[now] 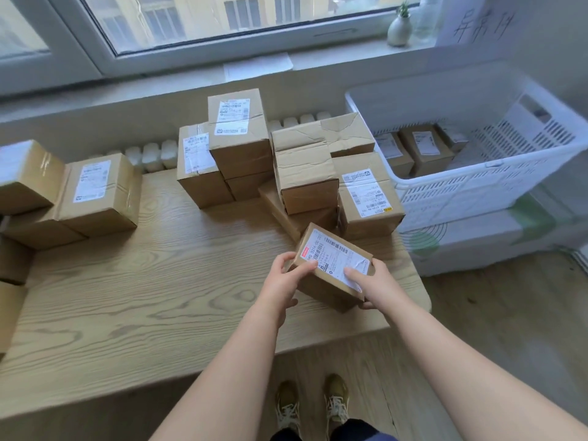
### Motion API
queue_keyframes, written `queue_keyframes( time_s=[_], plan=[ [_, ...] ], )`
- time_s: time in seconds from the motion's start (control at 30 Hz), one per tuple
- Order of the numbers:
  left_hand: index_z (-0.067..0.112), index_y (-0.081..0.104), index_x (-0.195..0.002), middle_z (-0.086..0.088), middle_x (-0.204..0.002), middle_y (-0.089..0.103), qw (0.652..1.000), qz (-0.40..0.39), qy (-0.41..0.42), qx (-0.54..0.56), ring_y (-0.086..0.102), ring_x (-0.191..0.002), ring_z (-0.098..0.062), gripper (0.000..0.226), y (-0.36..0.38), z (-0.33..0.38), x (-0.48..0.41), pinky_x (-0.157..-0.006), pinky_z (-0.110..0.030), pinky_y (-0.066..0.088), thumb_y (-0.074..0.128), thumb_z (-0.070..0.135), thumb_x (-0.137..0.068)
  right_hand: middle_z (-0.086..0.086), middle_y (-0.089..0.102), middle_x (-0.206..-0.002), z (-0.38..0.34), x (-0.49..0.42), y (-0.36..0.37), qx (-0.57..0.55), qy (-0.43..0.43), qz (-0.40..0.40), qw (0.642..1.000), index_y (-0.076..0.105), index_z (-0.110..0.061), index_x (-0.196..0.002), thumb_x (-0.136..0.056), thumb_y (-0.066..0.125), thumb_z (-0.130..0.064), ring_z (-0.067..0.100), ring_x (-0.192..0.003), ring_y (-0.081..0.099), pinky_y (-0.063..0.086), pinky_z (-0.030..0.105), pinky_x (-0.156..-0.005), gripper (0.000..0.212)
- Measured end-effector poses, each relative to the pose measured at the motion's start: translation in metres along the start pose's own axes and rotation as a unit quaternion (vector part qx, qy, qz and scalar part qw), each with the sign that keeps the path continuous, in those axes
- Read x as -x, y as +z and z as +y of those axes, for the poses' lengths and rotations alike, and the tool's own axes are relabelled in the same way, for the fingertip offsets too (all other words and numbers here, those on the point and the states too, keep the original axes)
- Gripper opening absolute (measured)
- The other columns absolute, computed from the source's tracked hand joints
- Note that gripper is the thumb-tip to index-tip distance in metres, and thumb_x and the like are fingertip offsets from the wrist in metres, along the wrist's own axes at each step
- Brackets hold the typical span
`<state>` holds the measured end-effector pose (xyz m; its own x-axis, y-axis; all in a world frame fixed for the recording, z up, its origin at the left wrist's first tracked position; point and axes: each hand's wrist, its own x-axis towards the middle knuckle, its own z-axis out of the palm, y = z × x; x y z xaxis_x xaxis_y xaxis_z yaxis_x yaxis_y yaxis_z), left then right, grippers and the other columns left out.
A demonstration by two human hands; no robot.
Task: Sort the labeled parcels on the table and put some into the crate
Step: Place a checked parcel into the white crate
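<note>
A small cardboard parcel (331, 265) with a white shipping label on top is tilted above the right part of the wooden table (143, 297). My left hand (286, 278) grips its left end, thumb on the label. My right hand (375, 284) grips its right end, thumb on the label and fingers underneath. A white slatted crate (496, 183) stands to the right of the table with several labeled parcels (424, 149) inside.
A stack of labeled parcels (238, 148) and creased boxes (305, 173) fills the table's far middle. More parcels (98, 192) sit at the far left. The crate rests on a white box (477, 243). A window sill with a small vase (399, 28) is behind.
</note>
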<state>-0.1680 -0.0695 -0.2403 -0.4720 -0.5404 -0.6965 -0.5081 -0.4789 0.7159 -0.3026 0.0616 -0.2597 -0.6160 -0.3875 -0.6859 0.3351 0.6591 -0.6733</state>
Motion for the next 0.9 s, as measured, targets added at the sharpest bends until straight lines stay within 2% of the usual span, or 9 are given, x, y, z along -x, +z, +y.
queue_keyframes(
  time_s=[0.17,0.23,0.3,0.4,0.53,0.63,0.77,0.83,0.9],
  plan=[
    [0.023,0.059,-0.12,-0.007,-0.115,0.069,0.998,0.014,0.022,0.057,0.063,-0.103,-0.02,0.041,-0.022,0.014,0.014,-0.097,-0.042,0.05,0.078,0.017,-0.084,0.003,0.058,-0.133,-0.011,0.013,0.001,0.031,-0.005,-0.076,0.997,0.035,-0.019,-0.147,-0.089,0.074,-0.046,0.027,-0.106,0.066,0.06,0.039,-0.082,0.075],
    [0.02,0.059,-0.12,-0.005,-0.108,0.07,0.999,0.005,0.024,0.045,0.064,-0.097,-0.018,0.039,-0.033,0.02,0.02,-0.088,-0.038,0.051,0.076,0.014,-0.085,0.004,0.052,-0.143,-0.015,0.017,-0.001,0.044,-0.017,-0.1,0.994,0.025,-0.018,-0.157,-0.086,0.076,-0.049,0.025,-0.106,0.065,0.058,0.039,-0.086,0.092],
    [0.02,0.06,-0.118,-0.003,-0.101,0.069,0.999,0.001,0.03,0.036,0.062,-0.093,-0.018,0.037,-0.043,0.024,0.028,-0.088,-0.039,0.051,0.074,0.013,-0.085,0.006,0.047,-0.15,-0.022,0.022,0.0,0.071,-0.035,-0.115,0.99,0.021,-0.019,-0.16,-0.083,0.077,-0.053,0.024,-0.111,0.062,0.055,0.04,-0.092,0.101],
    [0.022,0.064,-0.113,-0.002,-0.096,0.068,0.998,-0.001,0.05,0.045,0.059,-0.093,-0.019,0.049,-0.055,0.028,0.038,-0.1,-0.044,0.049,0.078,0.022,-0.066,-0.002,0.06,-0.137,-0.033,0.026,0.001,0.113,-0.071,-0.164,0.978,0.046,-0.02,-0.148,-0.078,0.077,-0.062,0.017,-0.118,0.059,0.049,0.041,-0.1,0.086],
    [0.02,0.068,-0.113,-0.005,-0.102,0.066,0.993,-0.017,0.08,0.081,0.059,-0.097,-0.022,0.061,-0.071,0.033,0.051,-0.09,-0.04,0.051,0.076,0.027,-0.054,-0.012,0.072,-0.121,-0.053,0.041,0.005,0.109,-0.124,-0.25,0.954,0.06,-0.034,-0.132,-0.066,0.071,-0.081,0.013,-0.118,0.063,0.043,0.047,-0.11,0.082],
    [0.018,0.067,-0.122,-0.004,-0.104,0.069,0.992,-0.045,0.108,0.047,0.06,-0.1,-0.021,0.066,-0.077,0.043,0.059,-0.086,-0.035,0.05,0.073,0.025,-0.056,-0.01,0.073,-0.121,-0.072,0.054,0.009,0.073,-0.153,-0.298,0.939,0.06,-0.033,-0.131,-0.076,0.07,-0.074,0.015,-0.114,0.069,0.049,0.045,-0.106,0.07],
    [0.018,0.065,-0.125,-0.002,-0.107,0.072,0.983,-0.053,0.169,0.052,0.062,-0.099,-0.02,0.067,-0.084,0.065,0.07,-0.082,-0.031,0.049,0.072,0.03,-0.059,0.002,0.074,-0.123,-0.094,0.066,0.019,0.015,-0.198,-0.298,0.933,0.057,-0.02,-0.136,-0.07,0.085,-0.057,0.024,-0.113,0.071,0.052,0.05,-0.104,0.08],
    [0.017,0.059,-0.135,-0.002,-0.118,0.073,0.977,-0.042,0.192,0.084,0.066,-0.105,-0.021,0.085,-0.086,0.075,0.068,-0.083,-0.03,0.052,0.079,0.039,-0.056,0.006,0.075,-0.119,-0.104,0.072,0.023,-0.031,-0.214,-0.286,0.934,0.06,-0.018,-0.132,-0.077,0.085,-0.046,0.027,-0.109,0.072,0.055,0.05,-0.101,0.067],
    [0.016,0.043,-0.151,-0.007,-0.131,0.069,0.974,-0.032,0.191,0.121,0.068,-0.115,-0.025,0.106,-0.092,0.083,0.065,-0.08,-0.029,0.056,0.084,0.046,-0.058,0.007,0.076,-0.116,-0.115,0.082,0.032,-0.073,-0.229,-0.26,0.935,0.061,-0.018,-0.13,-0.077,0.085,-0.043,0.027,-0.106,0.074,0.056,0.049,-0.097,0.062]
  ],
)
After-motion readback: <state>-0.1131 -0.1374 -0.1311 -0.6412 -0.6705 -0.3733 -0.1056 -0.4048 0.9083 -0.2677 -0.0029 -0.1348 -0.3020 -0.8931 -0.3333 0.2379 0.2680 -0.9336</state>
